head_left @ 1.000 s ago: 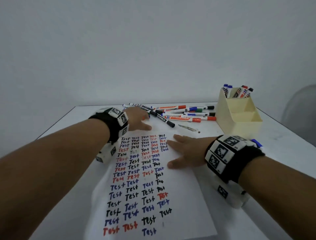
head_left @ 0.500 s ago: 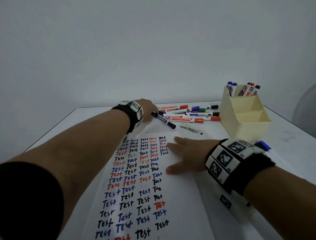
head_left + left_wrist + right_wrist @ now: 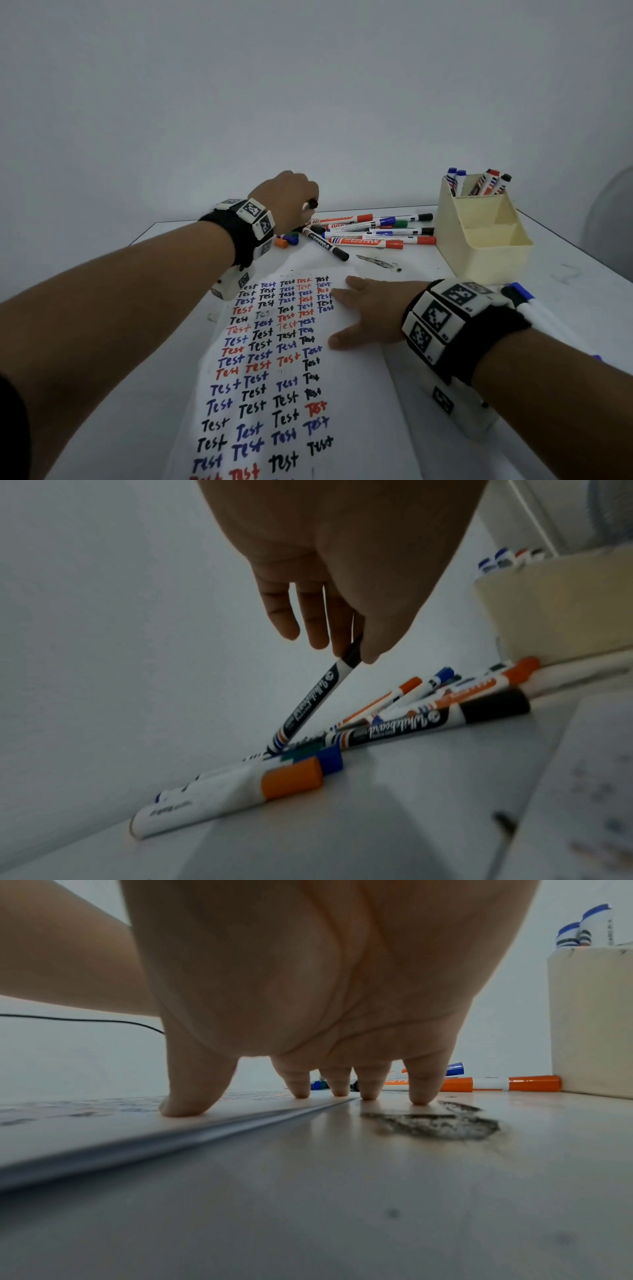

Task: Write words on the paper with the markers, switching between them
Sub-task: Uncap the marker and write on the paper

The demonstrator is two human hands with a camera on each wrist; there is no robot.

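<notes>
— What is held in the left hand (image 3: pixel 342 561)?

— A black marker (image 3: pixel 313 696) is pinched by its capped end between thumb and fingers. It is tilted steeply, its lower end down among the loose markers (image 3: pixel 373 231) on the bench (image 3: pixel 565 274). In the head view only the dark cap is seen poking out of the hand (image 3: pixel 291 202).

— And the right hand (image 3: pixel 370 315)?

— It is laid flat, fingers straight and spread, with nothing held. In the right wrist view the thumb and two fingertips (image 3: pixel 301 1088) are pressed on the paper (image 3: pixel 103 1123), while the outer two fingertips are set down on the bare bench (image 3: pixel 342 1204) just past the sheet's edge.

— Where is the paper found?

— In the middle of the bench, between the two forearms. Columns of the word "Test" in black, blue and red are written over its left part (image 3: pixel 274 359); the right part under the hand is blank.

— What else is seen?

— A second black marker (image 3: pixel 325 245) is lying apart from the pile, nearer the paper. An orange cap (image 3: pixel 281 242) and other coloured ends are grouped just below the left hand. A cream holder (image 3: pixel 483 233) is standing at the right, with several markers upright in its rear compartment (image 3: pixel 479 183). A dark smudge (image 3: pixel 376 262) is marked on the bench between the pile and the paper. Another blue-ended marker (image 3: pixel 524 298) is partly hidden behind the right wristband.
</notes>
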